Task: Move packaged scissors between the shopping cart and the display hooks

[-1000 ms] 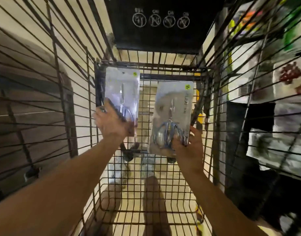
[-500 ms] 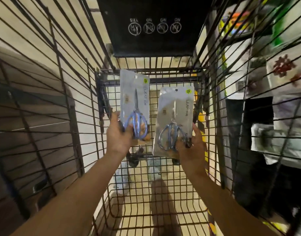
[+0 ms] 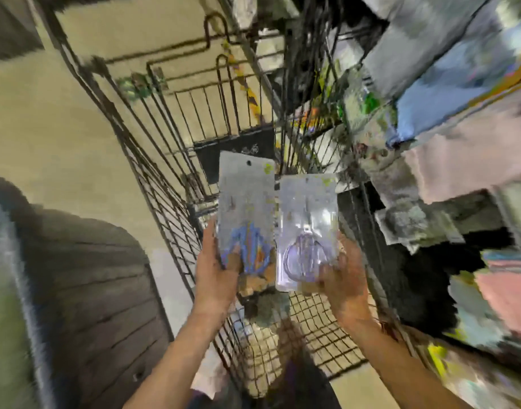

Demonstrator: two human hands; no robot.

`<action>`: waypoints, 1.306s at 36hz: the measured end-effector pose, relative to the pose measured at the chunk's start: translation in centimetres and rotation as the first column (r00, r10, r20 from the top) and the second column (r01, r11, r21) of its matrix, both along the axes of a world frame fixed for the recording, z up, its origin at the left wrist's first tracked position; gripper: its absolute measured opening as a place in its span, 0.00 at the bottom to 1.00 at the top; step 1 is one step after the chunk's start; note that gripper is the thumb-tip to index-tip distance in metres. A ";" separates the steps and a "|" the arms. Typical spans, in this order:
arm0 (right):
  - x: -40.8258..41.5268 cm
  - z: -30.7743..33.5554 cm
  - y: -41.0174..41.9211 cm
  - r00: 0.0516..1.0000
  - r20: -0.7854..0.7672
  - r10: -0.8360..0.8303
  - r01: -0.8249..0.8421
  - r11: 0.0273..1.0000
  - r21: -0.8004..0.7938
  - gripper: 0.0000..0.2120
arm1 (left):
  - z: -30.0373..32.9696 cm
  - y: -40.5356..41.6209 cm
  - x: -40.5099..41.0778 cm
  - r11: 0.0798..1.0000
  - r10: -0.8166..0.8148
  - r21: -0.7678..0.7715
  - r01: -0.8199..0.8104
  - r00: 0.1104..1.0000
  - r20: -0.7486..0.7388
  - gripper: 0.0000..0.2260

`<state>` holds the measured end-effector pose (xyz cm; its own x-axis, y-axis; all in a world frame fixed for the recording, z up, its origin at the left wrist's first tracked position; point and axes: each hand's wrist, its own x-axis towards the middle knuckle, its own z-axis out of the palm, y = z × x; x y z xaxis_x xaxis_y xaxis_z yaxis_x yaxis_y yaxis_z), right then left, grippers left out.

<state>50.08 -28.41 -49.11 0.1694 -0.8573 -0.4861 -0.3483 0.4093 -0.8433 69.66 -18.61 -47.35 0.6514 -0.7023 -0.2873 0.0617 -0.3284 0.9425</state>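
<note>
The picture is heavily blurred. My left hand [image 3: 216,271] grips the lower end of a clear pack of blue-handled scissors [image 3: 246,211], held upright with its hang hole at the top. Right beside it, my right hand [image 3: 340,278] holds a second scissors pack [image 3: 306,219] by its bottom edge. The two packs are side by side and almost touching, above the wire shopping cart [image 3: 171,208]. No display hooks can be made out in the blur.
The cart's black child-seat flap [image 3: 235,154] stands behind the packs. Shelves with packaged goods and folded cloths [image 3: 448,160] fill the right side. A dark ribbed shape [image 3: 94,284] lies on the tan floor at the left.
Both hands have lifted the two scissors packs up out of the cart and brought them closer together. The view has swung upward and to the right, blurring strongly.
</note>
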 end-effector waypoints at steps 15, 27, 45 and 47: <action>-7.9 17.0 10.1 0.980 0.187 -0.074 0.089 0.994 -0.070 0.35 | 16.9 10.0 -1.1 0.974 -0.193 -0.116 0.197 0.980 0.042 0.32; -15.9 22.8 14.6 0.964 0.218 -0.153 0.223 0.911 -0.347 0.32 | 21.5 11.0 -9.4 0.900 -0.351 -0.227 0.371 0.928 0.127 0.33; -45.4 29.8 25.4 0.817 0.268 -0.510 0.559 0.591 -0.581 0.29 | 29.7 10.4 -39.5 0.608 -0.674 -0.406 0.682 0.714 0.190 0.33; -47.8 30.5 26.7 0.785 0.313 -0.534 0.604 0.549 -0.577 0.29 | 30.2 10.5 -42.0 0.581 -0.693 -0.429 0.692 0.697 0.185 0.33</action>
